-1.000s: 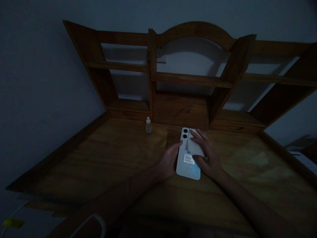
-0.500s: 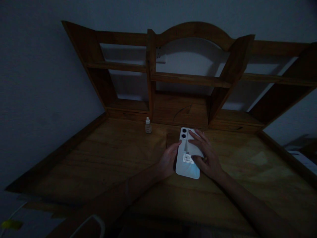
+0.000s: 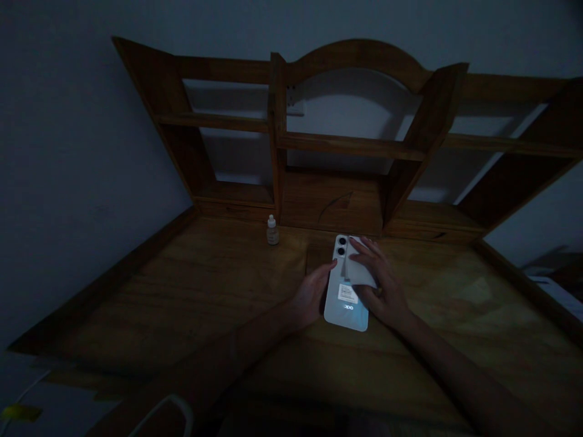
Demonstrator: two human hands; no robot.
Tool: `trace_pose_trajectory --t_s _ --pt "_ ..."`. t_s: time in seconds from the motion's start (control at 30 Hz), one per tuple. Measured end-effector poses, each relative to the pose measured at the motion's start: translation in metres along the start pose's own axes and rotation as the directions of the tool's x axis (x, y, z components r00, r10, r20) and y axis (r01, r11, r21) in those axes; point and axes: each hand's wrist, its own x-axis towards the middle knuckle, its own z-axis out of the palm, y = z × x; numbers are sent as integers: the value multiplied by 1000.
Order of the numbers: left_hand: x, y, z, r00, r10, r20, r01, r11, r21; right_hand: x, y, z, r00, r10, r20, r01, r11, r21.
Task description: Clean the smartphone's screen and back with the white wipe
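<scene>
A pale smartphone lies back side up, its two dark camera lenses at the far left corner and a white label lower down. My left hand grips its left edge, with the thumb at the side and the other fingers hidden. Beneath my right hand, a thin whitish cloth is pressed on the right part of the phone's back. The fingertips of that hand rest on the cloth, and its thumb is bent by the cloth's near edge.
A small white-capped dropper bottle stands on the wooden desk, left of the phone. A flat brown item lies just behind my left hand. Wooden shelves rise along the back, with a wall socket behind them.
The phone has shifted slightly right and tilted a little, so brand lettering now shows below the label. Both hands have moved slightly with it; the cloth is still under my right hand.
</scene>
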Motion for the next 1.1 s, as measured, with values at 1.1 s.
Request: trace_pose_trajectory --t_s 1.1 --pt "4 -3 -7 1000 -8 10 8 1000 -19 2 0 -3 1000 0 -3 0 1000 -6"
